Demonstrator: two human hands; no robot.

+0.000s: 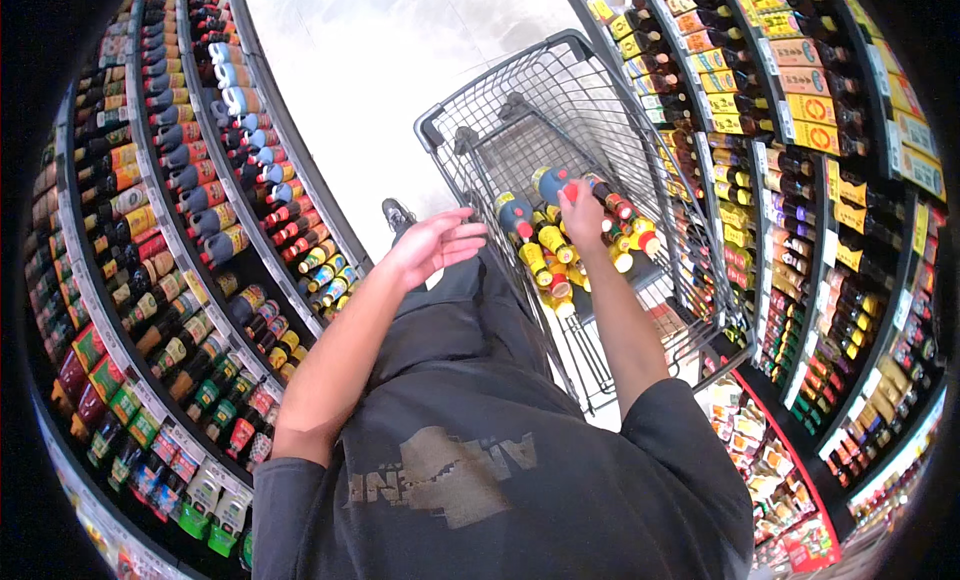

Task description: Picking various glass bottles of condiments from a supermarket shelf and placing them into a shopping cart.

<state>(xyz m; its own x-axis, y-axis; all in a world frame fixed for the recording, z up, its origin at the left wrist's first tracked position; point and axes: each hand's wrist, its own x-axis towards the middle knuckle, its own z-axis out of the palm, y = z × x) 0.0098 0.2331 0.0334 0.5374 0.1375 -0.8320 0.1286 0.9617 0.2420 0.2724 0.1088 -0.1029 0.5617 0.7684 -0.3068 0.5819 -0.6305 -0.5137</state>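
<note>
My right hand [581, 211] reaches into a wire shopping cart [495, 85] and grips the red cap of a dark bottle [553, 182] with a yellowish label. Beside it in the cart lie another dark jug-like bottle with a red cap [515, 211] and several yellow-labelled bottles [534, 259] with yellow or red caps, in a loose heap. My left hand [439, 248] is held in the air left of the cart, palm turned partly up and fingers apart, with nothing in it. The undersides of the heaped bottles are hidden.
Shelves of bottles [187, 145] with price strips run along the left. More shelves with bottles and boxed bottles [806, 92] curve along the right, close to the cart's side. A red-edged bin of small packets [757, 467] stands at lower right. My shoe [396, 214] is on the pale floor [360, 70].
</note>
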